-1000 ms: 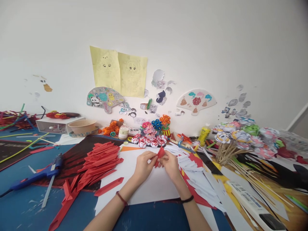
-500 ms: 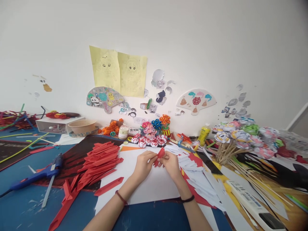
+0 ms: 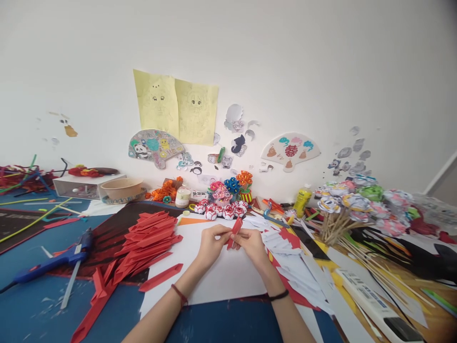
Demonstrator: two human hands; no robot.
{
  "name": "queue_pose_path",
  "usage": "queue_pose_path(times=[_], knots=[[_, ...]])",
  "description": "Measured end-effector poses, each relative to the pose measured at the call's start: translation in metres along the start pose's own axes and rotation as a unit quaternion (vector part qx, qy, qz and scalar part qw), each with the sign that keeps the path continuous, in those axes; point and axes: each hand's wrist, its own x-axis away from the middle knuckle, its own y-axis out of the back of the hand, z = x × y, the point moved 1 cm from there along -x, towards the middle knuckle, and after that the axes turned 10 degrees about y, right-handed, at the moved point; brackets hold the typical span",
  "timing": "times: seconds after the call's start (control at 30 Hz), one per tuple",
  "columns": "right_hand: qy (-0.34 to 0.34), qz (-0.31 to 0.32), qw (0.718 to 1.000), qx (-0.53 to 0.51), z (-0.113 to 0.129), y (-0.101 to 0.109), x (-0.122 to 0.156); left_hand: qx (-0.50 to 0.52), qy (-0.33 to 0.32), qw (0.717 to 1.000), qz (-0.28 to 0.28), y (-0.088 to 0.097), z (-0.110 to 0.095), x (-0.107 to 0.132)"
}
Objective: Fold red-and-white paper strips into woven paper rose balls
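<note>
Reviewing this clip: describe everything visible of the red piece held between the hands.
The red piece looks like folded paper, narrow and elongated, with creases along its length. It is tilted, its upper end leaning right. The left hand and right hand pinch it from either side, covering its middle. It appears over the white sheet; whether its lower end touches that is unclear.

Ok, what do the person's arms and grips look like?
The left grip and right grip wear no gloves, and no sleeves show. A thin dark red band crosses the left wrist; a black band crosses the right wrist.
</note>
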Motion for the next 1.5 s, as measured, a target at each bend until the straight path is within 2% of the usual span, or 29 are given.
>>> queue_pose_path(times=[0.1, 0.2, 0.37, 0.47, 0.63, 0.77, 1.0, 1.17, 1.27, 1.4, 1.5], knots=[[0.003, 0.005, 1.000, 0.015, -0.002, 0.000, -0.001, 0.040, 0.027, 0.999, 0.007, -0.003, 0.005, 0.000], [0.004, -0.010, 0.999, 0.050, -0.001, 0.000, 0.000, 0.033, 0.026, 0.999, 0.006, -0.005, 0.006, 0.000], [0.013, -0.033, 0.991, 0.128, 0.002, 0.000, 0.001, -0.110, -0.036, 0.993, -0.001, -0.004, -0.005, 0.003], [0.018, -0.031, 0.988, 0.151, 0.002, 0.000, 0.001, -0.153, -0.062, 0.986, 0.023, -0.001, -0.011, 0.005], [0.022, -0.019, 0.984, 0.175, 0.002, -0.001, 0.001, -0.097, -0.013, 0.993, 0.059, 0.004, -0.011, 0.001], [0.049, -0.015, 0.973, 0.227, 0.003, -0.003, 0.004, -0.075, -0.015, 0.993, 0.090, 0.006, -0.016, 0.002], [0.138, 0.015, 0.944, 0.300, 0.005, -0.012, 0.010, -0.114, -0.048, 0.990, 0.068, 0.010, -0.016, 0.004], [0.103, 0.044, 0.971, 0.211, 0.019, -0.012, 0.009, -0.105, -0.049, 0.992, 0.055, 0.020, -0.017, -0.005], [0.039, 0.126, 0.987, 0.094, 0.029, -0.007, 0.009, -0.047, -0.026, 0.994, 0.097, 0.025, -0.023, -0.006], [-0.011, 0.191, 0.978, -0.084, 0.035, -0.003, 0.012, 0.052, -0.001, 0.984, 0.168, 0.025, -0.030, -0.002], [-0.047, 0.208, 0.964, -0.161, 0.032, -0.003, 0.014, 0.106, 0.016, 0.971, 0.212, 0.023, -0.032, 0.002]])
